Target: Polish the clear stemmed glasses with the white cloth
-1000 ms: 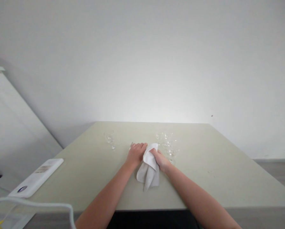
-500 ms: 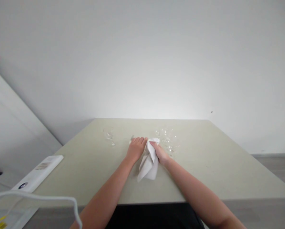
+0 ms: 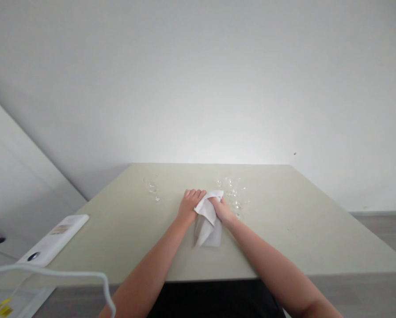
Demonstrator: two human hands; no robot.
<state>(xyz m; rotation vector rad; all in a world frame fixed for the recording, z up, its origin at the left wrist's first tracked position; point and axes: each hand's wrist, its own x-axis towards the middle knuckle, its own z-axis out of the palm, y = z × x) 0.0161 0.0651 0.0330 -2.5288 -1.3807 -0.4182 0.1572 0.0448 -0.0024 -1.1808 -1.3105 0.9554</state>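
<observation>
- Wall (image 3: 198,88): pale, bare; runs behind far edge of table.
- Table (image 3: 125,238): lt greenish-beige top, fills lower view.
- Cabinet (image 3: 19,176): white, dark round pull; L of table.
- Flat box (image 3: 54,238): white, label + dark round mark; along L edge of table.
- White cloth (image 3: 208,221): over mid of table, folded at top, loose end hanging twd near edge; contact w/ tabletop can't be told.
- Clear glasses (image 3: 230,193): tight group, approx. R of ctr on table; outlines too faint to count.
- R hand (image 3: 223,210): over mid of table, pinching cloth, thumb on top.
- L hand (image 3: 188,206): over mid of table, fingers bent, against cloth; can't tell if gripping anything.
- Lone glass (image 3: 152,187): clear, faint; far L part of table.
</observation>
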